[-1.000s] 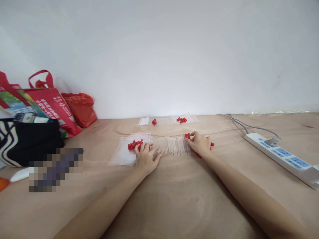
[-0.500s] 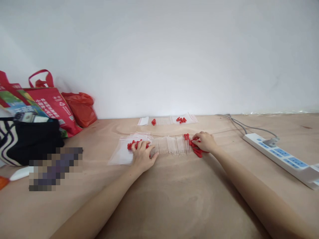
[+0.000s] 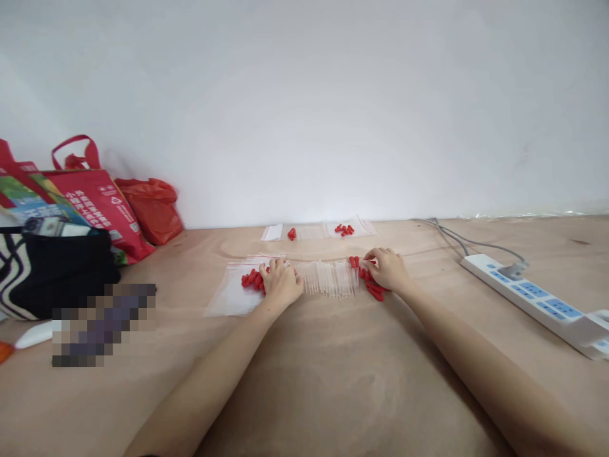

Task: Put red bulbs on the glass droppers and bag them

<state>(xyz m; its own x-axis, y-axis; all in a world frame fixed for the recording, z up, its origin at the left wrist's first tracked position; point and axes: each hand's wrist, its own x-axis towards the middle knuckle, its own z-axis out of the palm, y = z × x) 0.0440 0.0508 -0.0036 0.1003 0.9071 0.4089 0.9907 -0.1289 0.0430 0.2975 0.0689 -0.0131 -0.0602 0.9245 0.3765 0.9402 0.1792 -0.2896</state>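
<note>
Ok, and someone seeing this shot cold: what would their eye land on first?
Probably the red pieces, vivid against the pale wood, with one cluster at the left hand and another at the right hand. The row of clear tubes between the hands likely comes next. Then perhaps the red shopping bag at far left and the white power strip on the right.

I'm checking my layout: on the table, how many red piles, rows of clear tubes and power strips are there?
Red piles: 4
Rows of clear tubes: 2
Power strips: 1
Total: 7
</note>
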